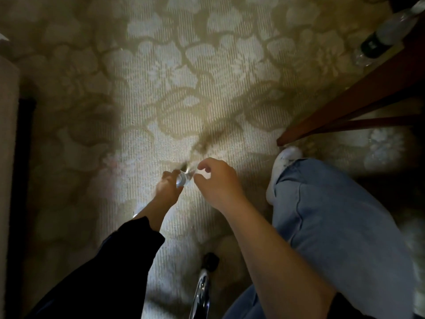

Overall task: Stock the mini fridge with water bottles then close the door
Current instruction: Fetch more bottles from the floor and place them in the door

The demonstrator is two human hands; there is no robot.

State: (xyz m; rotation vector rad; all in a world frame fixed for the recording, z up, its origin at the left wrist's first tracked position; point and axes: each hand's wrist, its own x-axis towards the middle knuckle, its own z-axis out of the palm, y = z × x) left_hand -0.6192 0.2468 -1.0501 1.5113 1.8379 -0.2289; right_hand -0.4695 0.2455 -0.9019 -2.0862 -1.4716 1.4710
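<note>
My left hand grips a clear water bottle near its cap end, seen end-on above the patterned carpet; most of the bottle is blurred and hidden. My right hand hovers just to the right of the bottle with fingers loosely curled, holding nothing. A second water bottle with a dark label lies at the top right on a wooden surface. The mini fridge is not in view.
A wooden furniture leg slants across the upper right. My knee in blue jeans and a white shoe are at the right. A chrome leg with a black foot stands at the bottom centre. A dark edge runs down the left.
</note>
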